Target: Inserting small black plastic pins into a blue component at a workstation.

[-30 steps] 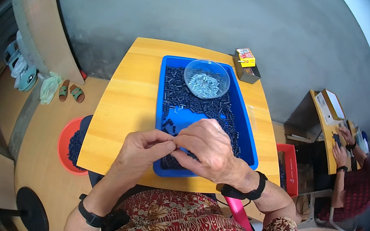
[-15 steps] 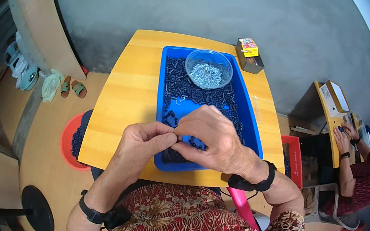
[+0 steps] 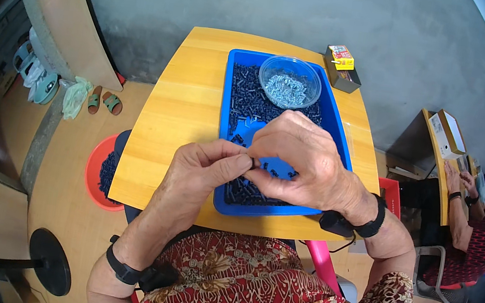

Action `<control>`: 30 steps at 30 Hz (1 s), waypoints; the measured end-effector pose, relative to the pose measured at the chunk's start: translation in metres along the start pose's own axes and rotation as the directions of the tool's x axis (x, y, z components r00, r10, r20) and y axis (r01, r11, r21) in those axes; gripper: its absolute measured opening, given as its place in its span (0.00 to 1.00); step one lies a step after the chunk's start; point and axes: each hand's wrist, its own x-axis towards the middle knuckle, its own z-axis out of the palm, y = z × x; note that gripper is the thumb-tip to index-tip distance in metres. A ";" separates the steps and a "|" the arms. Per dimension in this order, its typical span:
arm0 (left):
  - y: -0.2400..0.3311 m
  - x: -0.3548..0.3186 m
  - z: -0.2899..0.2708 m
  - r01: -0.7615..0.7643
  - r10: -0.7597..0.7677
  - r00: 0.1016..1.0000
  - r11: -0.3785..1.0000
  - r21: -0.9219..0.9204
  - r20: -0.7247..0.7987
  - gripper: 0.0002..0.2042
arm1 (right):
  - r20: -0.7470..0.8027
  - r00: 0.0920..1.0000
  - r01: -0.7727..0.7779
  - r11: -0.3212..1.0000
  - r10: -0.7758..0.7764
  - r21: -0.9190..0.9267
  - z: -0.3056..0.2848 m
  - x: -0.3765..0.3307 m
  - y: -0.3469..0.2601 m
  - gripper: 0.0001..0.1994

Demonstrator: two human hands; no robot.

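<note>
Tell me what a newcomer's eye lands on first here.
First, the two hands meeting low over the middle of the yellow table: the left hand and right hand pinch a small dark part between their fingertips. Right under them sits a blue tray full of small dark pieces, with a clear bowl of pale metal bits at its far end.

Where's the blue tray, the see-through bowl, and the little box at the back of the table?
blue tray [image 3: 224, 118]: head view, on its left wall.
clear bowl [image 3: 274, 64]: head view, on its near-left rim.
small box [image 3: 342, 66]: head view, on its top face.
</note>
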 end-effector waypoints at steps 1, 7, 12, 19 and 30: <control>0.001 0.000 0.000 -0.014 0.014 1.000 1.000 0.007 -0.012 0.10 | 0.000 1.000 -0.001 1.000 0.001 0.002 -0.001 0.002 0.001 0.12; 0.002 0.002 0.000 0.003 -0.003 1.000 1.000 -0.015 0.003 0.10 | 0.032 0.999 -0.019 0.999 0.018 0.028 -0.005 0.004 0.002 0.12; 0.000 0.002 0.002 0.008 -0.009 1.000 1.000 0.001 0.007 0.10 | 0.103 0.988 -0.125 0.983 0.111 0.136 -0.006 0.002 0.002 0.10; -0.004 0.004 -0.004 0.023 -0.021 0.999 0.996 0.089 -0.026 0.10 | 0.021 0.994 -0.109 0.987 0.108 0.116 0.003 -0.009 0.004 0.11; -0.007 -0.001 -0.004 0.032 -0.031 0.999 0.994 0.102 -0.009 0.09 | -0.084 0.996 -0.013 0.990 0.001 -0.141 0.020 -0.024 -0.005 0.11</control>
